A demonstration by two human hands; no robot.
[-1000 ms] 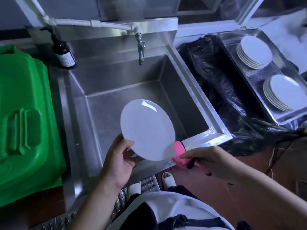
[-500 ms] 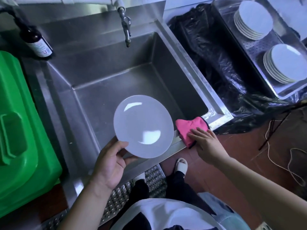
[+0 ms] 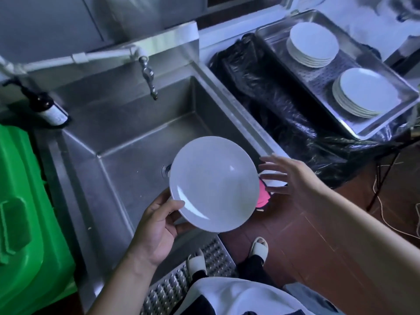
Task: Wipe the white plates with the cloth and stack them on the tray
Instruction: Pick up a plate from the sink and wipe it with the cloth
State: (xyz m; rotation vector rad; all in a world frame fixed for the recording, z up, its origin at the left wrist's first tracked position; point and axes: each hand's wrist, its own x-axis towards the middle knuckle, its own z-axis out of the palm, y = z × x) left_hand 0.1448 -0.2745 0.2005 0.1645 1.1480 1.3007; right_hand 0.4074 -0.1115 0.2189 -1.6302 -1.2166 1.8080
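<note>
Plate point(image 3: 213, 187) sits pinched at its rim in our left hand point(image 3: 156, 226), face up for wiping; our right hand point(image 3: 293, 176) hovers spread wide, empty, beside the pink cloth point(image 3: 263, 195)

A stainless steel sink point(image 3: 141, 133) sat under a tap point(image 3: 148, 77) fed by a white pipe point(image 3: 79, 56). A dark bottle point(image 3: 51, 110) stood at its back left corner, beside a green bin point(image 3: 25, 212). Black plastic sheeting point(image 3: 272, 98) lay to the right, above a reddish-brown tiled floor point(image 3: 306, 235) in dim, bluish light.
</note>
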